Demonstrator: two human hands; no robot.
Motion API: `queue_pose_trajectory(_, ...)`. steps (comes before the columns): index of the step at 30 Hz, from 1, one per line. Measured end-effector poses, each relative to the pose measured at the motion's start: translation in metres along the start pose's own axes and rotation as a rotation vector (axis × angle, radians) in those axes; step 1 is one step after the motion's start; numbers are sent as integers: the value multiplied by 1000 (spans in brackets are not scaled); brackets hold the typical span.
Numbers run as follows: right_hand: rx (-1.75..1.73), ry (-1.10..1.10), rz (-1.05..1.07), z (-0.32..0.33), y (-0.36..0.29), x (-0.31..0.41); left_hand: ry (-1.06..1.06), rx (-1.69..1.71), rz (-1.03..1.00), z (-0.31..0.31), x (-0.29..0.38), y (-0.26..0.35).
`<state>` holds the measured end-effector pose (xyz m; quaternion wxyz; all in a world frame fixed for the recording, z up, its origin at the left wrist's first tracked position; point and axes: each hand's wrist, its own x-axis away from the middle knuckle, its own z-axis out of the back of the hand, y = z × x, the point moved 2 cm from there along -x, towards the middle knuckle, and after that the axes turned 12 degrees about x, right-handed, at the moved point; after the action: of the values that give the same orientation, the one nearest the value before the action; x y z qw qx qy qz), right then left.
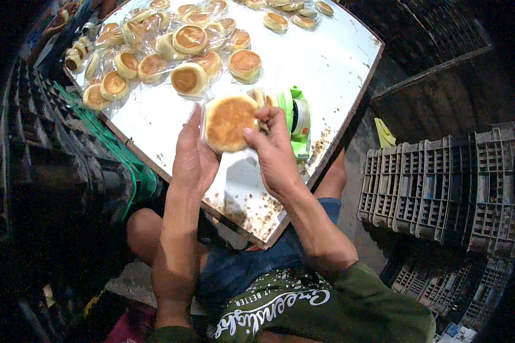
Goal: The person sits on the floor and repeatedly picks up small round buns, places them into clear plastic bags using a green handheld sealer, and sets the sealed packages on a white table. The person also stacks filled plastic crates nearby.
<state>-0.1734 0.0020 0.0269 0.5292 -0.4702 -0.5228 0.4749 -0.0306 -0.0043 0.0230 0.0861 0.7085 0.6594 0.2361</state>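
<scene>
Between my two hands, over the near part of a white tabletop (326, 68), is a round browned bun (231, 122) in clear plastic wrap. My left hand (193, 154) supports its left side, the palm turned inward. At its right edge, my right hand (274, 145) pinches the wrap between thumb and fingers. Just right of that hand stands a bright green tape dispenser (299, 124) with a roll of tape in it. Part of another bun or two shows behind my right fingers. Farther back lie many buns (189, 39), several plainly in clear wrap.
More buns (276, 21) lie at the table's far edge. Stacked plastic crates (403, 188) stand on the floor at the right. Dark crates (81, 163) with a green one (141, 180) are close by the table's left edge. Part of another person shows at the upper left.
</scene>
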Motion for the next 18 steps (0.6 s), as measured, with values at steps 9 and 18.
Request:
queue_pose_trajectory(9, 1210, -59, 61, 107, -12, -176, 14, -1064, -138, 25, -81, -38)
queue_pose_trajectory(18, 766, -31, -11, 70, 33, -275, -38, -891, -209, 0, -66, 4)
